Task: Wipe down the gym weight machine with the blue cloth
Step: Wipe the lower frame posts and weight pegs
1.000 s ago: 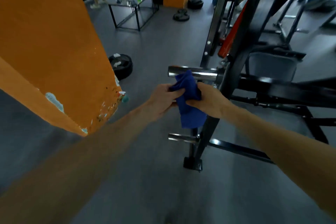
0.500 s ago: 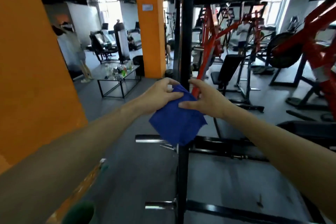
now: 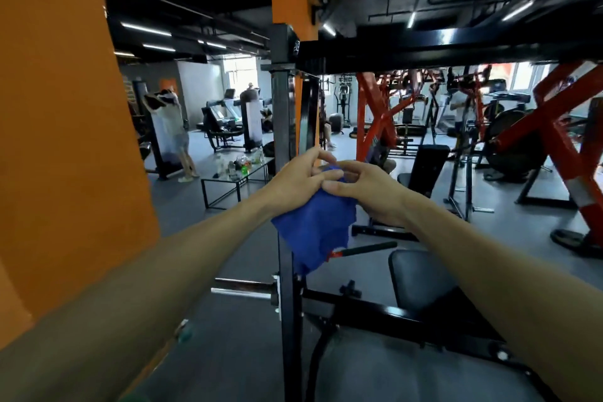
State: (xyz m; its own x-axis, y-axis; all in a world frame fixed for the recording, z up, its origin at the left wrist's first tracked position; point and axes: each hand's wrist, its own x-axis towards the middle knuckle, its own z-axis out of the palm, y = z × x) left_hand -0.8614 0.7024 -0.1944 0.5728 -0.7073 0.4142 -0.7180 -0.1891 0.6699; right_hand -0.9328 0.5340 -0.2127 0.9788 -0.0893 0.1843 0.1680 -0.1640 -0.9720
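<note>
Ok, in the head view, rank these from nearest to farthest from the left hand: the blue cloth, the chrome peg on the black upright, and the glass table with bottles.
1. blue cloth: held in the left hand, hanging below it.
2. chrome peg: lower down, sticking out left of the upright.
3. glass table: farther back on the left, on the floor.

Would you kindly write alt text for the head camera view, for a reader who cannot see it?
Two bare hands, left hand and right hand, hold a blue cloth up in front of a black weight machine post. Behind are an orange pillar, red machines and a grey floor.
</note>
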